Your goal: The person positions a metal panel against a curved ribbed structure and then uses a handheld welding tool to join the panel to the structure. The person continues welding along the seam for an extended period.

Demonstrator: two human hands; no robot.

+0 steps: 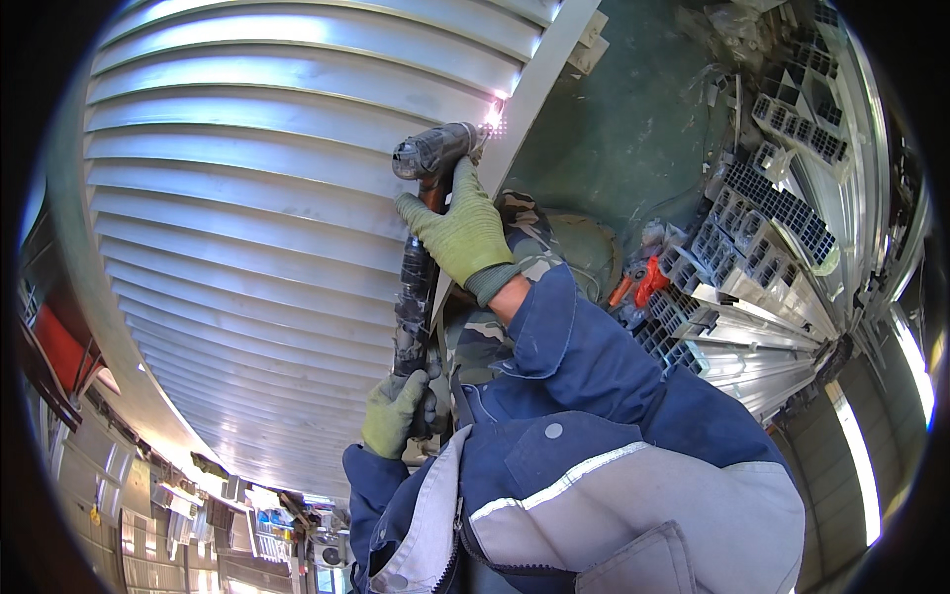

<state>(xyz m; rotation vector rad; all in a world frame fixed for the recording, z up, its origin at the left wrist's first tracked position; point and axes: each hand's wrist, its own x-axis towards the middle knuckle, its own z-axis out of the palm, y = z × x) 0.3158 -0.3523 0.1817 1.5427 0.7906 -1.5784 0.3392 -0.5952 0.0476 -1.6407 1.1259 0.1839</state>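
clasping long, black-taped tool in green-gloved left grip and right grip; probably heavy, stiff; best held at ends

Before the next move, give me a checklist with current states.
1. Right hand gripping black tool near its head: ok.
2. Left hand gripping its lower end: ok.
3. Both hands gloved: ok.
4. Bright light at tool tip out: not ok, shining where slatted panel meets frame strip.
5. Red-orange object off panel: ok, lies to the right.
6. Eye protection worn: cannot tell.
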